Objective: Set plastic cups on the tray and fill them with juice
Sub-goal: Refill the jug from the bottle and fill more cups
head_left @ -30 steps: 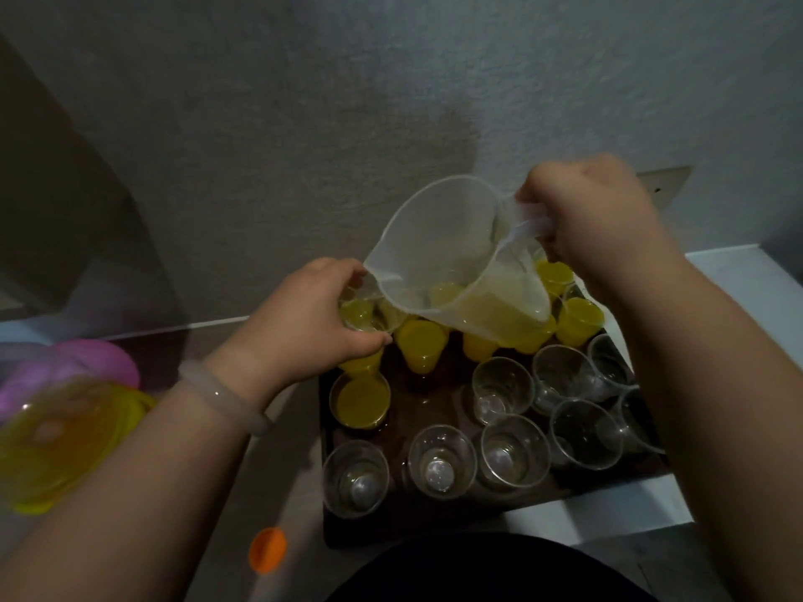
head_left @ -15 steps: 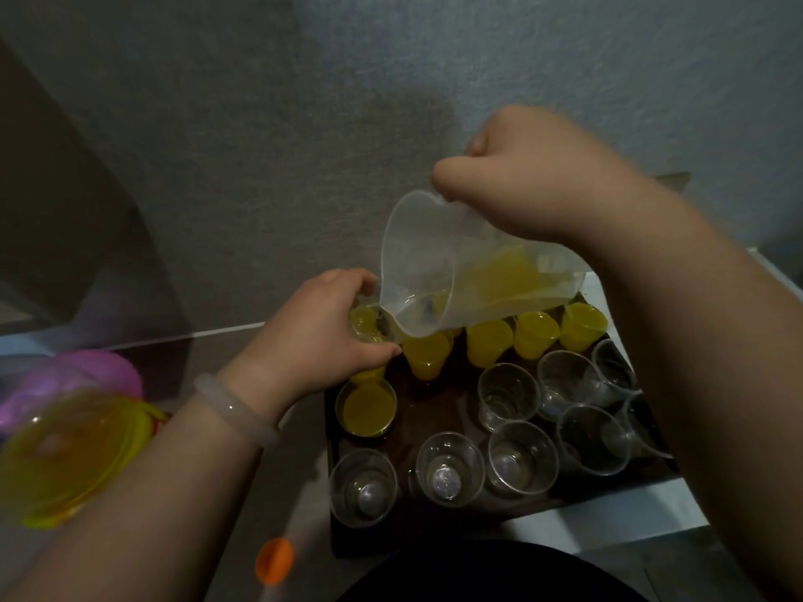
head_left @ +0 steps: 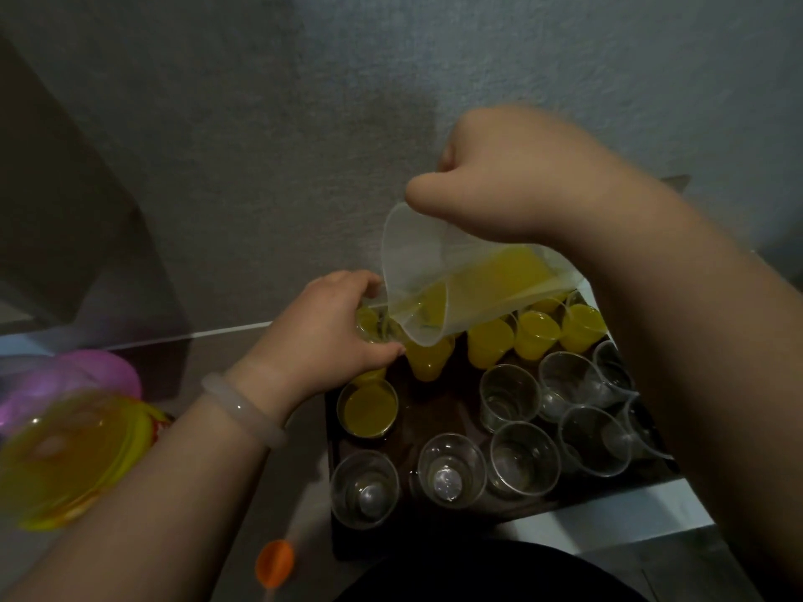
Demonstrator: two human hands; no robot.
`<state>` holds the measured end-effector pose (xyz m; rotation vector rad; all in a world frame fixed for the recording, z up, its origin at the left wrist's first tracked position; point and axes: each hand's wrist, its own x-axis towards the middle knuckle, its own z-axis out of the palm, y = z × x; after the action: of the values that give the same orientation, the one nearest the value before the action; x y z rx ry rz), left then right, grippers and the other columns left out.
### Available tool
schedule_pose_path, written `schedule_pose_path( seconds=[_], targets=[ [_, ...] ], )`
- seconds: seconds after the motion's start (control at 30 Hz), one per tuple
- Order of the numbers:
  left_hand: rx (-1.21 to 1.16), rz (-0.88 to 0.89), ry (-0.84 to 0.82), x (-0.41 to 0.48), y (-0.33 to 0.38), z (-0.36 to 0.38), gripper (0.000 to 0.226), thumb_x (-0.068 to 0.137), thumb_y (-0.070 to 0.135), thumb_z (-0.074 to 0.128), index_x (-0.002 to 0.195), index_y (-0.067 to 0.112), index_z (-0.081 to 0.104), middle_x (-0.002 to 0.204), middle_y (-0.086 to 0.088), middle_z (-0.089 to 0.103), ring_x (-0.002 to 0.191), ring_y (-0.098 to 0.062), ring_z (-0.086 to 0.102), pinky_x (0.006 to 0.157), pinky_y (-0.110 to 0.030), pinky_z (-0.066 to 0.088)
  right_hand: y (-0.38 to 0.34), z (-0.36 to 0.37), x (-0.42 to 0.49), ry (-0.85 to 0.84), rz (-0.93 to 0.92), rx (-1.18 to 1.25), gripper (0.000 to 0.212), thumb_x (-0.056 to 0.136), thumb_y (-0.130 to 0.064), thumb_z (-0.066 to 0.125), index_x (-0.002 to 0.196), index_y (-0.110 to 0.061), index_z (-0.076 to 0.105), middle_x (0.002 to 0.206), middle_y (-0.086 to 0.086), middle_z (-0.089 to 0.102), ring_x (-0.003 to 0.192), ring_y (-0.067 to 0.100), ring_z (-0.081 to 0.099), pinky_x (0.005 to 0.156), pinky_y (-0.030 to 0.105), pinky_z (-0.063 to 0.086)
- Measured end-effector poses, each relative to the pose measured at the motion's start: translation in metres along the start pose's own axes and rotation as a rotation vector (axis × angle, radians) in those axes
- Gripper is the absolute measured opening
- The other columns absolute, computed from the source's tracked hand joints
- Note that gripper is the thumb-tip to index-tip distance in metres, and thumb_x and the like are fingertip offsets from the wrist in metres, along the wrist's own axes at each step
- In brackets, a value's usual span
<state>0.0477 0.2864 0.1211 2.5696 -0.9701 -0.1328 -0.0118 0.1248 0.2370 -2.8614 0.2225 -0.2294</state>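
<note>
Right grip (head_left: 521,180) clasps the tilted juice jug (head_left: 456,297), its spout over the plastic cup (head_left: 370,330) the left grip (head_left: 321,336) grasps at the tray's (head_left: 439,401) far-left corner.

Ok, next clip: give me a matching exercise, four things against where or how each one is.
Things: 1 jug; 2 cup under spout; 3 orange cap; 4 front cups.
States: a empty, on the tray; b in the left hand; c tilted, in the right hand; d off the tray.
Pairs: 1c, 2b, 3d, 4a
</note>
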Motion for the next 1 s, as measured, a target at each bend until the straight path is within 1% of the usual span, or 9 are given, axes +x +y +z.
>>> schedule_pose_path(
  seconds=[0.1, 0.37, 0.53, 0.73, 1.0],
  targets=[
    [-0.001, -0.002, -0.009, 0.000, 0.000, 0.000, 0.071, 0.068, 0.044, 0.079, 0.129, 0.021, 0.050, 0.124, 0.002, 0.054, 0.112, -0.015, 0.051, 0.088, -0.022, 0.039, -0.002, 0.001, 0.001, -0.006, -0.012, -0.019, 0.041, 0.080, -0.040, 0.049, 0.052, -0.014, 0.034, 0.049, -0.001, 0.024, 0.045, 0.017, 0.021, 0.045, 0.027, 0.017],
    [-0.004, 0.008, -0.008, -0.001, 0.000, 0.000, 0.071, 0.069, 0.043, 0.079, 0.130, 0.021, 0.050, 0.126, 0.002, 0.053, 0.113, -0.014, 0.051, 0.087, -0.019, 0.037, -0.008, 0.000, 0.002, -0.004, -0.042, -0.079, 0.043, 0.081, -0.041, 0.048, 0.051, -0.014, 0.034, 0.048, 0.000, 0.024, 0.044, 0.019, 0.022, 0.044, 0.026, 0.017],
    [-0.012, 0.010, 0.000, 0.000, -0.001, 0.001, 0.071, 0.067, 0.043, 0.080, 0.129, 0.020, 0.051, 0.125, 0.001, 0.054, 0.112, -0.015, 0.052, 0.089, -0.022, 0.041, -0.010, 0.000, 0.002, 0.003, -0.063, -0.101, 0.044, 0.081, -0.042, 0.048, 0.050, -0.014, 0.035, 0.047, 0.000, 0.026, 0.044, 0.019, 0.024, 0.045, 0.025, 0.018],
    [-0.004, 0.008, 0.000, 0.000, -0.002, 0.002, 0.075, 0.068, 0.044, 0.079, 0.132, 0.020, 0.049, 0.128, 0.002, 0.053, 0.115, -0.016, 0.050, 0.088, -0.020, 0.037, -0.013, -0.001, 0.003, 0.000, -0.077, -0.113, 0.044, 0.081, -0.042, 0.048, 0.050, -0.014, 0.035, 0.047, 0.001, 0.027, 0.044, 0.019, 0.026, 0.045, 0.026, 0.019],
    [-0.013, 0.009, 0.004, -0.002, 0.000, 0.002, 0.071, 0.068, 0.045, 0.079, 0.129, 0.022, 0.051, 0.124, 0.003, 0.054, 0.110, -0.012, 0.051, 0.083, -0.017, 0.035, -0.016, -0.004, 0.001, -0.009, -0.101, -0.124, 0.044, 0.081, -0.041, 0.048, 0.050, -0.014, 0.034, 0.047, -0.001, 0.026, 0.044, 0.018, 0.023, 0.045, 0.025, 0.018]
  ],
)
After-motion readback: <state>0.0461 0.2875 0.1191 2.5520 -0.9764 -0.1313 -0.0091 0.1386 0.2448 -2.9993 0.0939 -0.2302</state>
